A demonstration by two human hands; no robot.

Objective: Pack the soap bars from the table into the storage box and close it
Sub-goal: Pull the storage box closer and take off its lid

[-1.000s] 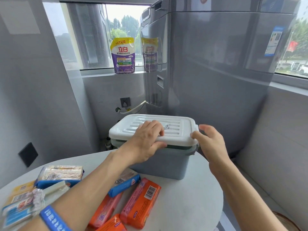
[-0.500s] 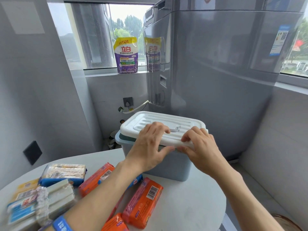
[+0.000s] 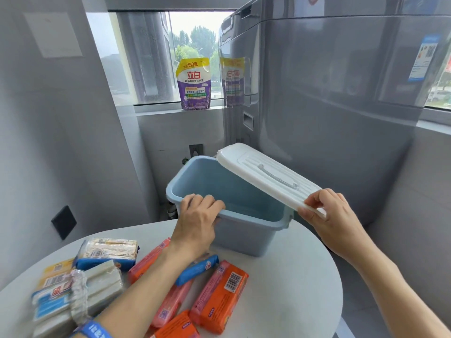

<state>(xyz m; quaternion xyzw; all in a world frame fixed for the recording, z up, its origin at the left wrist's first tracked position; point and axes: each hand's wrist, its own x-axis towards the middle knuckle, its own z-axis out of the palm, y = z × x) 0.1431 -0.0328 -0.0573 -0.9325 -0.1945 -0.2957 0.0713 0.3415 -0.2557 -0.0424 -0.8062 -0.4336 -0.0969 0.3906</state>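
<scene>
A light blue storage box (image 3: 246, 234) stands open and empty at the far side of the white round table (image 3: 292, 289). My left hand (image 3: 197, 223) grips its near rim. My right hand (image 3: 334, 220) holds the near corner of the white lid (image 3: 266, 174), which is lifted and tilted off to the right, its far end over the box's back right edge. Several wrapped soap bars lie on the table's near left: orange bars (image 3: 219, 296), a blue bar (image 3: 197, 269), a blue-wrapped pack (image 3: 107, 252) and a bundle of white bars (image 3: 80, 293).
A tall grey washing machine (image 3: 329, 106) rises right behind the box. A purple and yellow detergent pouch (image 3: 194, 84) stands on the window sill. Grey walls close in on the left, and the table's edge curves away at the right.
The lid sat on the box with both hands on it; now my right hand has lifted and swung it to the right, and my left hand has dropped to the box's rim.
</scene>
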